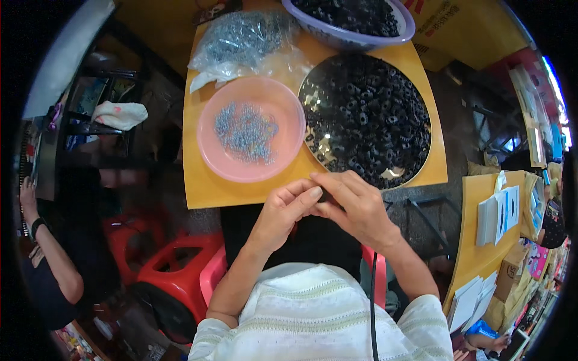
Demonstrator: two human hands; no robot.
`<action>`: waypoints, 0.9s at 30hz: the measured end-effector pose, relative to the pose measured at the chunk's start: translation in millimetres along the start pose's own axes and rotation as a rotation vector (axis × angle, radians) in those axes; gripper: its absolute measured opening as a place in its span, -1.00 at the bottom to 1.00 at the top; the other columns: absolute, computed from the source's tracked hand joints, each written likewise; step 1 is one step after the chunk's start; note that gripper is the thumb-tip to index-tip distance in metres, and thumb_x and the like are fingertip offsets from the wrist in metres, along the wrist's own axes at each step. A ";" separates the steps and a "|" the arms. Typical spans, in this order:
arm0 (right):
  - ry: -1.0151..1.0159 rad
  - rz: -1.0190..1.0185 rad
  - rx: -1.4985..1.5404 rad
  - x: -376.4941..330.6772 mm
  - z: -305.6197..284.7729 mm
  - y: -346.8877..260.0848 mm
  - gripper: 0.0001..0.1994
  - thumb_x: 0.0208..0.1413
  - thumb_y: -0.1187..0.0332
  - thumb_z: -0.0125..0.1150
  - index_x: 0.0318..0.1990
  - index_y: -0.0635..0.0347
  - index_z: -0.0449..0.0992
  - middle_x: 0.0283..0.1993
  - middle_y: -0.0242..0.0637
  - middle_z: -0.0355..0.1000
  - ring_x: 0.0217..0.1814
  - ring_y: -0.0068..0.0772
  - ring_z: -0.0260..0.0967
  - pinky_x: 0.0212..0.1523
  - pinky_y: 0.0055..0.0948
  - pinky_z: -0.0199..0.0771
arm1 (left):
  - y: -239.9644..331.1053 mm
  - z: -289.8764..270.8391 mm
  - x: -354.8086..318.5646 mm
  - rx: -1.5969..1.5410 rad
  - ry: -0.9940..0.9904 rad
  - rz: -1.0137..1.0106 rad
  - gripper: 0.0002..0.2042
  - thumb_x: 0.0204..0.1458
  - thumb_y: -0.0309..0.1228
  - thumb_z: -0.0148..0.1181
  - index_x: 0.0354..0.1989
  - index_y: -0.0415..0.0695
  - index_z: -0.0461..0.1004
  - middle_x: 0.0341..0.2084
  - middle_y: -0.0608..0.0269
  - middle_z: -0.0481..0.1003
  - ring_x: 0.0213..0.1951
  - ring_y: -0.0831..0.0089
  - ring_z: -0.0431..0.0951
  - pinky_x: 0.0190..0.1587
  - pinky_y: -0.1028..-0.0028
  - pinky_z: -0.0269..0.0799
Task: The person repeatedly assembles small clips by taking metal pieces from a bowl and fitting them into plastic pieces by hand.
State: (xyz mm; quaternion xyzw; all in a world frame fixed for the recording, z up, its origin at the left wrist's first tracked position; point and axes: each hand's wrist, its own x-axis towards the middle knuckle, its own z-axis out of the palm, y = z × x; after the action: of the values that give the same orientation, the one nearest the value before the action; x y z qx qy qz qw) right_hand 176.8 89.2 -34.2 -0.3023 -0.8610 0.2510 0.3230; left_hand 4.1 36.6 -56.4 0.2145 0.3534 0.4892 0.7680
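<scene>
My left hand [285, 212] and my right hand [356, 206] meet just off the table's near edge, thumbs and fingertips pinched together. Something small and dark seems to sit between the fingertips, but the fingers mostly cover it. Beyond my left hand stands a pink plastic bowl [208, 153] with a heap of small silvery-blue metal pieces [245, 133], perhaps springs. Past my right hand lies a round shiny tray [315, 99], spread with many small black ring-like parts [376, 117] that have a hole in the middle.
A clear plastic bag [244, 45] of similar silvery pieces lies at the table's far left. Behind the tray a purple basin [352, 41] holds more black parts. Red stools [180, 274] stand at left. Another person's arm [57, 256] shows at far left; a second table [469, 240] stands right.
</scene>
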 end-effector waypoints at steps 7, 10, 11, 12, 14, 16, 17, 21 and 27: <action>-0.101 0.095 -0.041 8.9 -6.1 1.0 -0.51 -0.07 0.38 0.32 0.09 0.23 0.41 -0.07 -0.21 0.44 -0.08 -0.20 0.40 -0.13 -0.36 0.49 | 2.3 -5.0 6.3 0.300 0.119 -0.016 -0.77 0.24 -0.30 0.04 -0.14 -0.22 0.49 -0.38 0.34 0.53 -0.43 0.66 0.50 -0.36 0.66 0.37; -0.064 0.229 0.063 25.8 -18.7 8.3 -0.54 0.01 0.42 0.27 0.12 0.20 0.40 -0.11 -0.13 0.46 -0.19 -0.18 0.44 -0.19 -0.37 0.50 | -8.2 -8.5 12.9 0.136 0.061 0.089 -0.68 0.29 -0.29 -0.09 -0.04 -0.32 0.43 -0.23 0.10 0.55 -0.19 0.39 0.60 -0.09 0.45 0.51; -0.056 0.326 0.113 37.7 -26.3 12.9 -0.56 0.03 0.44 0.26 0.11 0.20 0.41 -0.12 -0.11 0.47 -0.24 -0.18 0.45 -0.22 -0.38 0.50 | -9.1 -11.0 10.9 0.150 0.068 0.078 -0.69 0.29 -0.31 -0.09 -0.03 -0.33 0.43 -0.21 0.08 0.54 -0.17 0.37 0.59 -0.07 0.42 0.51; 0.068 0.283 0.120 53.5 -32.3 21.4 -0.61 0.04 0.48 0.23 0.08 0.22 0.44 -0.11 -0.07 0.49 -0.28 -0.26 0.48 -0.25 -0.43 0.50 | -9.4 -12.1 7.5 0.161 0.078 0.064 -0.69 0.29 -0.33 -0.09 -0.02 -0.34 0.42 -0.19 0.05 0.54 -0.15 0.35 0.58 -0.06 0.40 0.50; 0.179 0.336 0.125 91.7 -48.0 48.0 -0.62 0.03 0.50 0.20 0.06 0.27 0.45 0.00 -0.17 0.50 -0.21 -0.50 0.46 -0.21 -0.50 0.48 | -8.4 -12.0 2.1 0.167 0.096 0.064 -0.72 0.28 -0.37 -0.06 -0.02 -0.34 0.42 -0.20 0.07 0.54 -0.15 0.38 0.58 -0.07 0.41 0.51; 0.279 0.466 0.108 134.6 -72.6 73.7 -0.64 0.07 0.44 0.15 0.06 0.24 0.46 -0.17 -0.28 0.49 -0.28 -0.57 0.37 -0.21 -0.50 0.43 | -8.3 -12.0 -3.3 0.242 0.066 0.062 -0.73 0.27 -0.40 -0.05 -0.03 -0.35 0.42 -0.19 0.00 0.54 -0.15 0.33 0.59 -0.07 0.39 0.52; 0.328 0.426 0.030 153.1 -85.4 101.7 -0.62 0.08 0.42 0.14 0.09 0.21 0.45 -0.25 -0.29 0.46 -0.31 -0.57 0.34 -0.22 -0.48 0.42 | -12.3 -14.7 -2.4 0.202 0.045 0.066 -0.76 0.26 -0.43 -0.03 -0.03 -0.33 0.43 -0.19 0.03 0.54 -0.15 0.36 0.58 -0.08 0.42 0.52; 0.355 0.470 -0.145 203.5 -133.8 178.1 -0.30 0.06 0.25 0.30 0.35 0.05 0.14 -0.03 -0.06 0.46 -0.23 -0.40 0.44 -0.29 -0.41 0.49 | -16.6 -18.4 4.1 0.191 0.005 0.063 -0.78 0.25 -0.43 -0.01 -0.04 -0.28 0.45 -0.20 0.12 0.55 -0.14 0.41 0.57 -0.08 0.46 0.50; 0.241 0.205 -0.245 192.8 -90.8 135.6 -0.72 0.09 0.41 0.20 -0.03 0.21 0.52 -0.17 -0.23 0.52 -0.25 -0.45 0.43 -0.19 -0.46 0.42 | -24.7 -28.2 0.4 0.169 -0.002 0.129 -0.76 0.26 -0.39 -0.01 -0.04 -0.28 0.44 -0.24 0.19 0.53 -0.19 0.52 0.54 -0.12 0.51 0.49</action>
State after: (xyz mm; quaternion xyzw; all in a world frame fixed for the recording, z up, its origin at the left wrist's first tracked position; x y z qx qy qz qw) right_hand 172.3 336.1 19.1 -0.4531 -0.8050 0.1380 0.3573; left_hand -2.2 25.9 -91.8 0.3013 0.3778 0.5060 0.7145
